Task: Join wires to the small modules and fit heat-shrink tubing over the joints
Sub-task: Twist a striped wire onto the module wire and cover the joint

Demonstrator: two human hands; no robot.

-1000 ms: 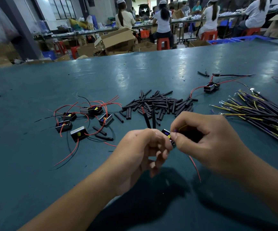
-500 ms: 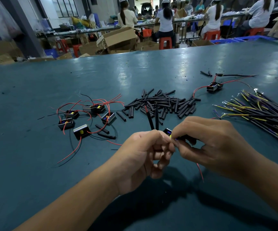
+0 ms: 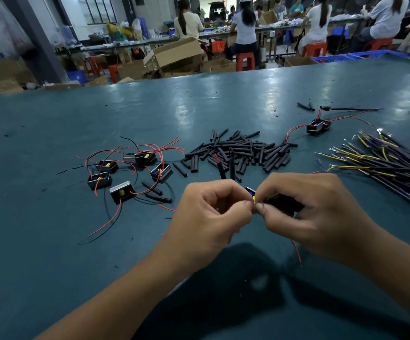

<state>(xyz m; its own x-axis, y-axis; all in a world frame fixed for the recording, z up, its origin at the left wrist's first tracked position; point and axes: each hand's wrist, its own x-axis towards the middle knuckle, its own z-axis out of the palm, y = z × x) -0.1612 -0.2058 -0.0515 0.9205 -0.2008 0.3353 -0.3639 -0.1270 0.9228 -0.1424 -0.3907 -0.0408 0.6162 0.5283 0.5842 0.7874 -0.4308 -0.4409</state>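
A: Starting at the hands. The left hand [image 3: 213, 212] is pinching something tiny at its fingertips, fingers curled; it is meeting the right hand [image 3: 307, 212] above the near tabletop [image 3: 51, 266].

B: And the right?

A: It is curling round a small black module [image 3: 251, 191], only a corner showing blue and yellow, and pinching a thin yellow wire [image 3: 270, 195] where the fingertips are touching. A red lead [image 3: 296, 251] is hanging below that hand. Two black tubes [image 3: 227, 168] are standing up just behind the left hand; what is gripping them is hidden.

B: Handling?

A: My judgement: the module is looking light and rigid, best taken by its body. The wire is looking thin and limp, so pinching close to its bare end is the way. The sleeve should be soft, light and prone to sliding off.

B: Further out?

A: A heap of tubing pieces [image 3: 240, 150] is lying beyond the hands. A cluster of modules with red leads [image 3: 127, 168] is sitting to the left, one more module [image 3: 318, 125] far right, and a wire bundle [image 3: 383, 165] is lying at the right edge.

B: Any writing?

A: None readable; no brand or label is showing at this sharpness.
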